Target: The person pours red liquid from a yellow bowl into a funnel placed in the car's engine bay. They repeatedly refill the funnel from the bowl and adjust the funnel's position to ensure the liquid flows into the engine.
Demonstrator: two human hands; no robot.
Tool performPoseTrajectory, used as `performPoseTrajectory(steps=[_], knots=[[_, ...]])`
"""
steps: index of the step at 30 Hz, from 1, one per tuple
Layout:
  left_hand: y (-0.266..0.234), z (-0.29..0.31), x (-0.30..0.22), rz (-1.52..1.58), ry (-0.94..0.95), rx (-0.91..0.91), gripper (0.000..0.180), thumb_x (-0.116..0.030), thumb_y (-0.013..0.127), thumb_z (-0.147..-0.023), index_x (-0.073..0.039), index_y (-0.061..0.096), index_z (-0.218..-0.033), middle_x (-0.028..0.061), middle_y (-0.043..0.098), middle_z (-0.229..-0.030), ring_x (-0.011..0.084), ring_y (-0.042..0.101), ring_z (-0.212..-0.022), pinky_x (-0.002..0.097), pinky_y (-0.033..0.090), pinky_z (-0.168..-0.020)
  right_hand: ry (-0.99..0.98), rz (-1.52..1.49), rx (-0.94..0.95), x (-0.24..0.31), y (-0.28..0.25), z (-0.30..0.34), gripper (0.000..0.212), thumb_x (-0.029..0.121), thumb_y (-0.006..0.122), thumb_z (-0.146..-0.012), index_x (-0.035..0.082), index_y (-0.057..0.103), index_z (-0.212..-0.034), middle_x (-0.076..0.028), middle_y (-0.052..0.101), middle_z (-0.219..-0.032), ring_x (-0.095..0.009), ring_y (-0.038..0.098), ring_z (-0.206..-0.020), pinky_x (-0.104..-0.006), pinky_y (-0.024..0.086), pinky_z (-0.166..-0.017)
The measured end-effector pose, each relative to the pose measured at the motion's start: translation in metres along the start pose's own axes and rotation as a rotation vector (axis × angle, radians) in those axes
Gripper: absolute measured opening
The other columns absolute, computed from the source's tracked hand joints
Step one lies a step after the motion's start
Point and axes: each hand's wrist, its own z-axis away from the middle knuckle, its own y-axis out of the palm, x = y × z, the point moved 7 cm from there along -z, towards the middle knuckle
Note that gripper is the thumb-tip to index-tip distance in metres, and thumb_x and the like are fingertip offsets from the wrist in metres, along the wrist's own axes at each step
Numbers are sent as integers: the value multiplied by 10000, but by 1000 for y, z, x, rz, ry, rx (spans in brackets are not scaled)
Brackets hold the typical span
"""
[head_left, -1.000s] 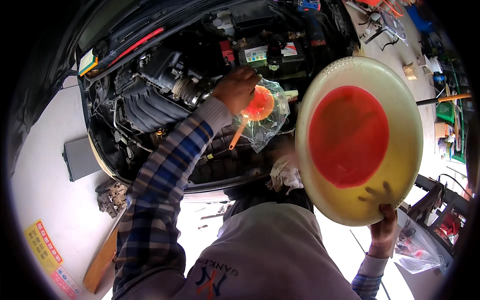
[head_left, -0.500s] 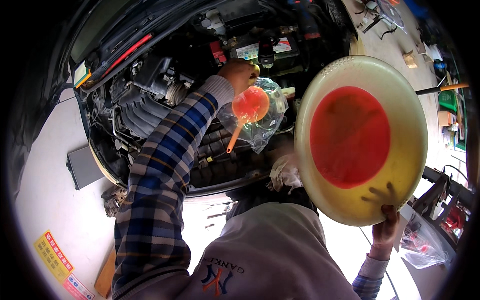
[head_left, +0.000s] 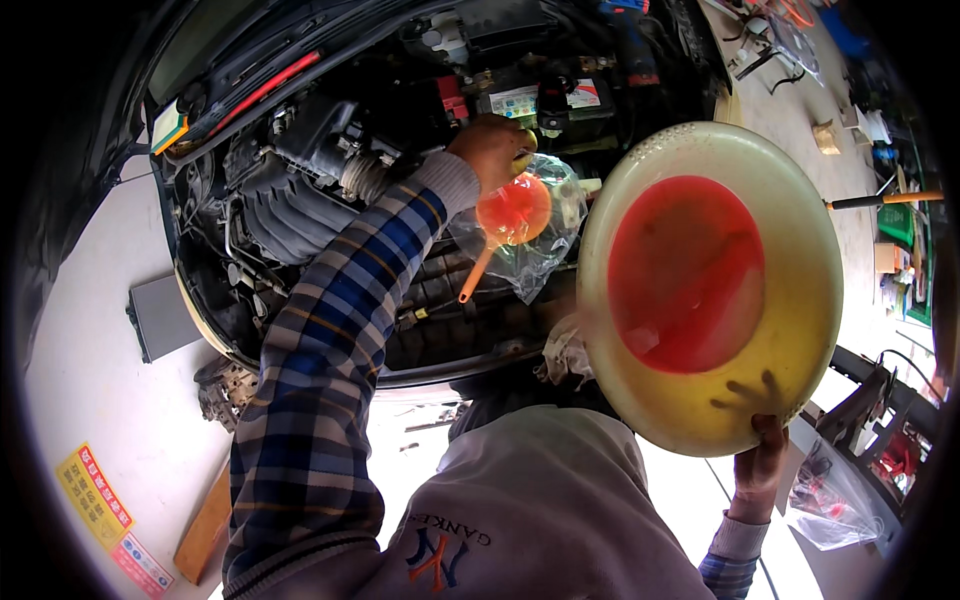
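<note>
At the engine bay, my left hand [head_left: 493, 150] curls its fingers at the upper edge of a crumpled clear plastic sheet or bag [head_left: 560, 225]; what they grip is mostly hidden, though something yellowish shows at the fingertips. Against the plastic is a round orange cup or funnel [head_left: 514, 208] with a thin handle pointing down, reddish inside. My right hand [head_left: 762, 465] holds a large pale yellow basin [head_left: 795, 350] by its near rim, fingers showing as a shadow through the wall. Red liquid [head_left: 685, 275] pools in the tilted basin, toward its left side.
Around my left hand are a car battery [head_left: 590, 95], a ribbed black engine cover [head_left: 295, 225] and an air hose [head_left: 365, 178]. A whitish rag [head_left: 568, 352] lies by the front edge, beside the basin. A plastic bag [head_left: 835, 500] lies at right, near a dark metal frame [head_left: 850, 400].
The basin has moved slightly left, closer to the orange cup. Its red pool has shifted left and its lower right edge has drawn back. My left hand keeps its place over the engine bay.
</note>
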Motion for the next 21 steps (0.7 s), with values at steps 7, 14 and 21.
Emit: performPoseTrajectory(steps=[7,14,21], knots=[[1,7,-2,-78,50,51,480,-221,739,-805,-99,633,-1256,104,620,-1233,321,545,-1224,427,467,-1035,10,-19,25,-2,3,-2,654,119,551,-910,-27,328,-1507,-174,472,-1468,-320,478,-1359,-501,391,-1149],[21,-21,8,-173,26,360,356,-207,715,-803,-74,674,-1130,149,686,-1075,332,654,-1042,443,533,-914,-28,78,17,0,2,-2,645,151,563,-925,-30,334,-1500,-179,486,-1453,-315,496,-1345,-496,401,-1143],[17,-24,11,-144,65,266,215,-200,686,-822,-49,674,-974,150,696,-904,329,688,-880,436,559,-786,-25,39,24,3,5,-2,634,146,566,-940,-23,332,-1505,-185,496,-1440,-319,510,-1332,-514,411,-1133]])
